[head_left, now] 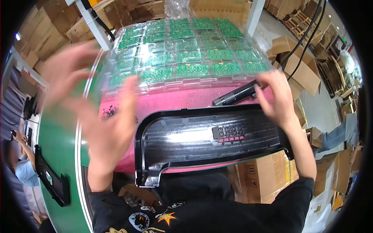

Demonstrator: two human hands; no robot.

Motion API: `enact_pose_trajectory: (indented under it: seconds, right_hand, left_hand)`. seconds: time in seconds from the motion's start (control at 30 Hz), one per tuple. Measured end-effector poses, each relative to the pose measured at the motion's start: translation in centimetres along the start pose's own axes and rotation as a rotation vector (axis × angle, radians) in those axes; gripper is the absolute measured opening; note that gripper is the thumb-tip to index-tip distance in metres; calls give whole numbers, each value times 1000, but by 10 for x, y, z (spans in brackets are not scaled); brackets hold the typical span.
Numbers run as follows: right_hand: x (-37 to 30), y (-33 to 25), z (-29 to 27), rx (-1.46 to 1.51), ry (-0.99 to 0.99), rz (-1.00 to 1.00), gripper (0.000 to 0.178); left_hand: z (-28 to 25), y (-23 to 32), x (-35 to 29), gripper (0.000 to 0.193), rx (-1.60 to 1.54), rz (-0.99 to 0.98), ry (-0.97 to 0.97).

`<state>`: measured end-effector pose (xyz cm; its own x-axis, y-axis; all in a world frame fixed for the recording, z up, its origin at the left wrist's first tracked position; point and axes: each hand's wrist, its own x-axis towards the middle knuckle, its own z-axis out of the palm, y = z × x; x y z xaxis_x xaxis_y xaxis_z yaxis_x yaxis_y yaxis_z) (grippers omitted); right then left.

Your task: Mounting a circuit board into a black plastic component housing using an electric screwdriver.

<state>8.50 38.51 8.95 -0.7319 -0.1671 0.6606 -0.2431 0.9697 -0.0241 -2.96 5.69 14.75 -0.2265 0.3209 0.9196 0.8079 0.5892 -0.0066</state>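
The right hand [278,99] is closed around the end of a black screwdriver [237,94] right of centre, while the blurred left hand [105,128] at left is spread open. Below them a black plastic cover [186,134] lies at centre on a pink mat [175,100], its lower left corner jutting past the near edge. A strip of mat separates it from clear trays [169,80] of circuit boards [192,69], with green tabletop [58,143] at left and cardboard boxes [305,64] at right.

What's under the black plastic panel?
Pink mat shows past the panel's upper and lower edges, and pink shows through its row of small slots. Anything else beneath is covered.
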Motion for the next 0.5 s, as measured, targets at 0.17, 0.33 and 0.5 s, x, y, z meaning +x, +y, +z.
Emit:
enact_pose_trajectory:
  seconds: [0.17, 0.33, 0.5]
  right_hand:
    - [77, 97, 72, -336, -124, 172, 46]
    - [110, 156, 137, -551, -398, 409, 57]
    - [125, 193, 177, -594, -534, 386, 66]
  left_hand:
    - [64, -34, -45, 43, -525, 27, -930]
    - [82, -36, -75, 26, -620, 66, -885]
    - [75, -37, -72, 27, -551, 126, -827]
